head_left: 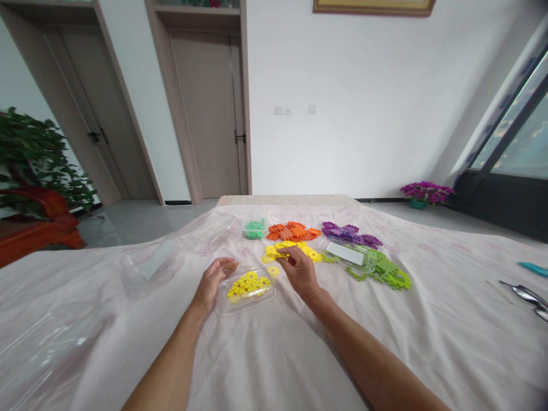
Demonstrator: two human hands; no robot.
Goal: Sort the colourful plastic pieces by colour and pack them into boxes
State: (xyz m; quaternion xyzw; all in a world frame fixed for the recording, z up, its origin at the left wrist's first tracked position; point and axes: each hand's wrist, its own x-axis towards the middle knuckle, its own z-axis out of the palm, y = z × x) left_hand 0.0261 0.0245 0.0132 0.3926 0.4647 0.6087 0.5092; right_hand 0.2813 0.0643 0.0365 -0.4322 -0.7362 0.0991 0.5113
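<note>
A clear plastic box [250, 308] partly filled with small yellow flower-shaped pieces [248, 285] stands on the cloth in front of me. My left hand [213, 279] grips its left rim, with fingers bent over the far corner. At the near side of a pile of loose yellow pieces [306, 251], my right hand [301, 273] has thumb and fingers pinched on a yellow piece, mostly hidden against the pile. One single yellow piece [273, 270] lies by the box's right far corner.
Behind lie orange pieces [293, 232], purple pieces [351, 234] and a box of green pieces [255, 229]. A clear lid with a white label [346, 253] rests partly over lime-green pieces [387, 269]. Clear containers [152, 262] are at left; glasses [528, 295] lie far right.
</note>
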